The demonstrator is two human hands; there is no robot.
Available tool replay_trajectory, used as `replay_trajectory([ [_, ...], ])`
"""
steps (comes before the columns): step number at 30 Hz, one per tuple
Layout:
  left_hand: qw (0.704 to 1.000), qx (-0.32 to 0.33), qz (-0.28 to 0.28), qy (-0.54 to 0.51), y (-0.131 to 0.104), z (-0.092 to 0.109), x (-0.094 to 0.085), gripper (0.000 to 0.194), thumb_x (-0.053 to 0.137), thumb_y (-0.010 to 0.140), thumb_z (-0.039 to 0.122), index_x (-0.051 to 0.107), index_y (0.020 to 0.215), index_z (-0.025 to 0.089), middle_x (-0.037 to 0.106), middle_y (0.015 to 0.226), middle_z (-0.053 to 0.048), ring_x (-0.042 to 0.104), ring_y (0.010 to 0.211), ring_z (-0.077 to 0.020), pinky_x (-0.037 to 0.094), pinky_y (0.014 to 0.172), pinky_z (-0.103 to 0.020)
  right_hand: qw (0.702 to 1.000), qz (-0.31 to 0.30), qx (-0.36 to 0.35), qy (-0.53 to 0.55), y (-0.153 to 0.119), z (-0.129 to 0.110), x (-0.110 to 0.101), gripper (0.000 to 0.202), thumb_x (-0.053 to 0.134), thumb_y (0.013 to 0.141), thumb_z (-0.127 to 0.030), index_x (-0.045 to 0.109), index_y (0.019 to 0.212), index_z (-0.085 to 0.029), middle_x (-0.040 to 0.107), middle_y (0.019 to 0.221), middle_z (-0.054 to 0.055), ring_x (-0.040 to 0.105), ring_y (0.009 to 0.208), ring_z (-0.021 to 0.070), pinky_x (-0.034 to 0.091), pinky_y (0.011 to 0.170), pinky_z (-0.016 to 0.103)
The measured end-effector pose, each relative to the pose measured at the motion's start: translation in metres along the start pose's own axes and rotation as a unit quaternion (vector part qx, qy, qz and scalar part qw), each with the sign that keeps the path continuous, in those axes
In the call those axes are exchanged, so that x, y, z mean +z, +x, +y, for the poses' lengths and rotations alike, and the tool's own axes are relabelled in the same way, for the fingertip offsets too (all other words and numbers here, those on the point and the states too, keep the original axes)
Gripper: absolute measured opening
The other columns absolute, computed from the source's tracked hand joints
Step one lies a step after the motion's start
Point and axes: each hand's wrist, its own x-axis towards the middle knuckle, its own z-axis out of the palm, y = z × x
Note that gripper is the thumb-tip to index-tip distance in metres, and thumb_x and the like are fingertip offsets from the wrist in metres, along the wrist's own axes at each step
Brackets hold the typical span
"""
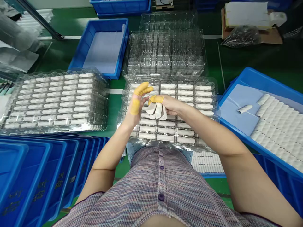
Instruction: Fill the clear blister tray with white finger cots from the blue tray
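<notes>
The biggest risk, I think, is with the front stack of clear trays (215,84), close to the person's body. The plastic looks thin, so a push from the forearm or the waist could slide the top tray and make the pieces in its cells jump out. The left stack of clear trays (100,105) is also filled, and its layers could slip if something knocks its edge.

The blue bin (251,76) at the right has tight rows of pieces (280,123). One loose piece (245,109) lies apart on the sheet (243,96); if the bin is bumped, it may roll and get a mark.

The right hand (169,104) has its fingers closed around several white pieces (158,111), which hang over the top tray. Because they are bunched, they could rub together, or one could drop crosswise over a cell wall. The left hand (136,102) is beside it, with fingers lifted and parted from the thumb; I cannot tell if the thumb touches a piece. The yellow finger covers (141,88) could catch an end and pull it out of line.
</notes>
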Motion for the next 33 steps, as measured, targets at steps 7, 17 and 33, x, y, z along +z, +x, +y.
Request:
replay_trajectory([
  [7,0.964,-0.239,-0.028,-0.114,0.002,-0.002,0.015,0.078,0.108,0.048,0.045,0.069,0.111,0.020,0.076,0.099,-0.007,0.073,0.096,-0.0255,0.058,0.082,-0.032,0.848,0.153,-0.148,-0.485,-0.012,-0.036,0.006,0.020,0.065,0.097,-0.038,0.067,0.098,-0.018,0.070,0.086,0.006,0.064,0.083,0.0246,0.045,0.078,0.035],
  [17,0.921,-0.280,0.145,-0.229,-0.017,-0.004,0.028,0.052,0.102,0.048,0.028,0.074,0.090,0.016,0.077,0.079,-0.003,0.071,0.067,-0.0171,0.053,0.060,-0.024,0.959,0.147,-0.195,-0.145,-0.049,0.033,-0.005,0.041,0.072,0.092,-0.042,0.067,0.129,-0.026,0.065,0.132,0.010,0.067,0.116,0.0270,0.064,0.088,0.043],
  [33,0.965,-0.153,0.157,-0.147,-0.021,-0.006,0.034,0.055,0.107,0.047,0.046,0.071,0.078,0.019,0.073,0.078,0.001,0.068,0.069,-0.0134,0.056,0.064,-0.024,0.952,0.213,-0.189,-0.116,-0.059,0.045,0.019,0.031,0.081,0.083,-0.041,0.056,0.081,-0.024,0.067,0.094,0.003,0.066,0.080,0.0184,0.064,0.074,0.039],
])
